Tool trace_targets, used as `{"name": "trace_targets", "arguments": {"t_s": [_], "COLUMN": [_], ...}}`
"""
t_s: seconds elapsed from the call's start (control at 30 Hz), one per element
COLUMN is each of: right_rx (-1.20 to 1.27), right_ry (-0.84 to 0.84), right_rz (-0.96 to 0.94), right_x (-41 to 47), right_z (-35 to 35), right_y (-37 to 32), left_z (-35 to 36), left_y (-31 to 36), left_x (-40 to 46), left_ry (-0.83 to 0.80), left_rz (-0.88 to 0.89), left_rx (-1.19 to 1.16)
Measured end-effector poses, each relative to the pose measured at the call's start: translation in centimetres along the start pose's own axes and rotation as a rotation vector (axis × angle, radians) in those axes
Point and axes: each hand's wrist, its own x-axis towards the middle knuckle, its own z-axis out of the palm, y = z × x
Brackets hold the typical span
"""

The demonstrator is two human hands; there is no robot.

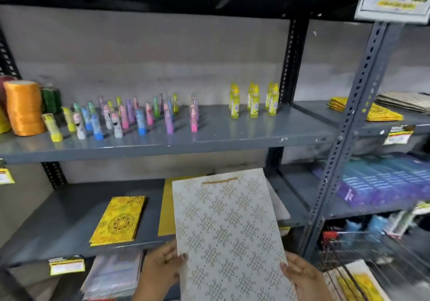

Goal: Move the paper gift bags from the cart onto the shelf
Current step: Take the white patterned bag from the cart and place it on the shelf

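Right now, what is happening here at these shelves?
A person is stocking a shelf. The left hand and the right hand hold a white patterned gift bag by its lower corners, its top reaching over the lower shelf. A yellow patterned bag stack already lies flat on that shelf, and a plain yellow sheet lies behind the held bag. More bags wait in the wire cart on the right.
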Motion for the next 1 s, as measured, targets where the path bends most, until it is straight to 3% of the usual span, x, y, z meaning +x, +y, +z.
{"name": "trace_targets", "arguments": {"t_s": [0.13,0.3,0.43,0.53,0.63,0.8,1.0], "right_rx": [-0.127,0.003,0.064,0.049,-0.054,-0.427,-0.471], "right_ry": [0.138,0.234,0.25,0.21,0.169,0.052,0.036], "right_rz": [0.041,0.05,0.017,-0.029,-0.079,-0.177,-0.014], "right_x": [0.5,1.2,4.0,6.1,10.0,17.7,24.0], "right_z": [-0.2,0.3,-0.6,-0.4,-0.5,-0.5,-2.2], "right_y": [2.6,2.8,1.2,-1.2,-4.7,-10.5,-12.3], "left_z": [-0.7,-1.4,-0.6,1.0,4.0,9.2,14.5], "left_y": [-1.9,-4.7,-7.0,-6.9,-5.8,-3.0,-2.2], "left_x": [1.8,4.3,5.8,7.3,10.0,16.5,23.4], "left_ry": [-0.054,-0.211,-0.32,-0.343,-0.223,-0.054,0.106], "left_rz": [-0.078,-0.073,-0.213,-0.196,-0.096,-0.067,-0.079], "left_rx": [0.043,0.319,0.188,0.16,0.27,0.23,0.28]}}
